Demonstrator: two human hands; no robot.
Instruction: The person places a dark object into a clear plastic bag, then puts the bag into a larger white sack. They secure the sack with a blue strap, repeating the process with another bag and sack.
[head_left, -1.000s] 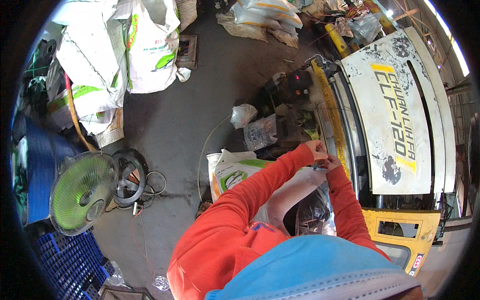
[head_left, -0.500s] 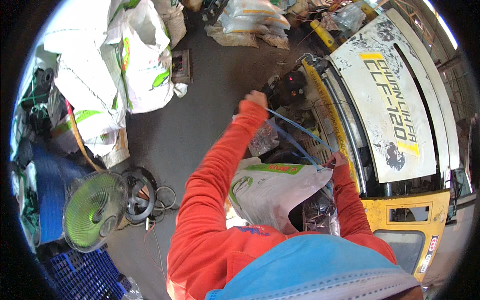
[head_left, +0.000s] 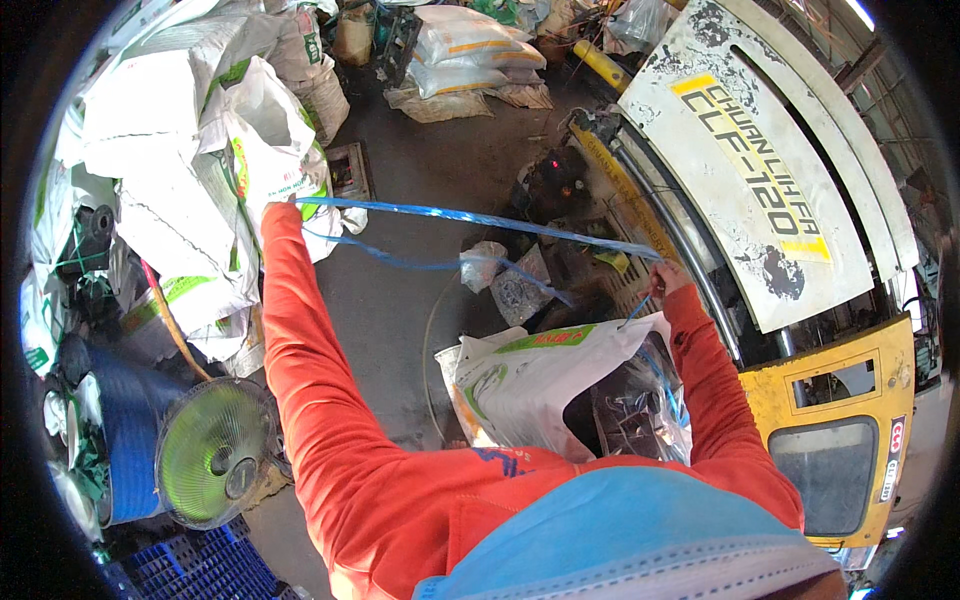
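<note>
My left hand [head_left: 279,207] is stretched far out to the left, closed on blue plastic twine [head_left: 450,218]. The twine runs taut across to my right hand [head_left: 668,278], whose fingers pinch it above the sack. A second, slacker strand sags below the taut one. In front of my body stands a white woven sack [head_left: 510,385] with green print, its mouth gaping toward me. Inside that mouth shows a shiny clear plastic liner [head_left: 635,405] beside a dark hollow. A short piece of blue twine hangs from my right hand to the sack's edge.
A large white and yellow machine [head_left: 740,190] stands along the right. White sacks [head_left: 150,130] crowd the left, near a green fan [head_left: 215,455], a blue drum [head_left: 125,430] and a blue plastic pallet [head_left: 205,565]. Filled bags [head_left: 460,50] lie stacked at the far side.
My left hand has swung far out to the left, drawing the blue twine into a long span. My right hand stays by the sack, still pinching the twine. The view has shifted slightly.
</note>
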